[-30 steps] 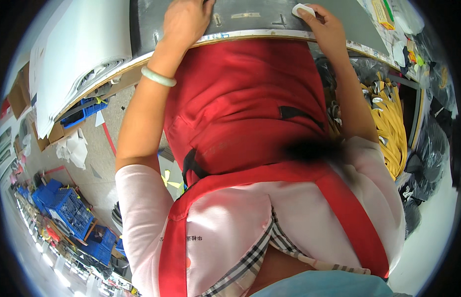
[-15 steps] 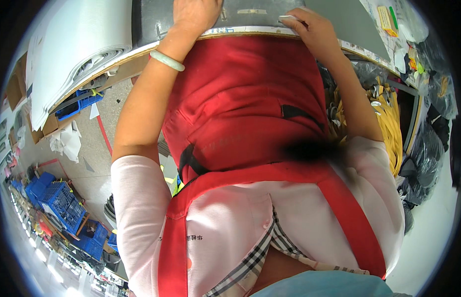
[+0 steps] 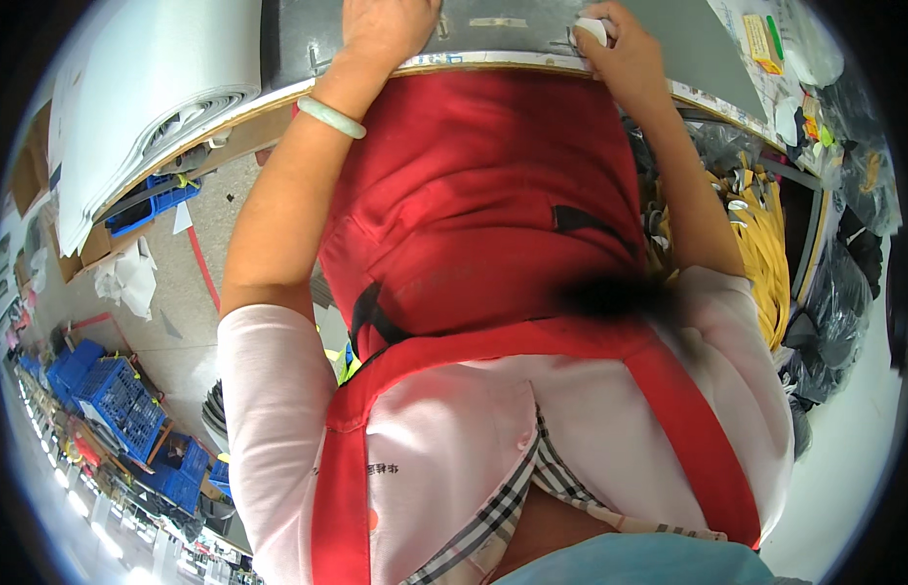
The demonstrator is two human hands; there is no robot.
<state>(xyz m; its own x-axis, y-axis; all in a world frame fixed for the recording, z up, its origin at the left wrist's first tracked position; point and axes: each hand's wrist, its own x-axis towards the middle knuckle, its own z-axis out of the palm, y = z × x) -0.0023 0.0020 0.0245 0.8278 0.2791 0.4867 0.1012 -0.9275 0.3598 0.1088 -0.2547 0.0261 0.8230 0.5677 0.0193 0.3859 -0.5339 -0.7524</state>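
Observation:
At the top of the head view my left hand [image 3: 391,27] rests on a dark grey sheet [image 3: 503,44] lying along the table's near edge. Its fingers run out of the picture, so I cannot see whether they grip anything. A pale green bangle [image 3: 331,118] circles that wrist. To the right, my right hand [image 3: 630,60] is closed, pinching a small flat white rounded piece [image 3: 592,30] between thumb and fingers over the sheet. Strips of tape and dark marks show on the sheet between the two hands.
A thick roll of whitish sheet material [image 3: 171,58] lies on the table at the left. A small yellow box [image 3: 763,44] stands at the far right. Below the table edge, yellow strips [image 3: 759,249] hang at right. Blue crates [image 3: 122,405] stand on the floor at left.
My right hand has shifted slightly, turning the white piece so more of its flat face shows, a bit further right. My left hand stays almost in place.

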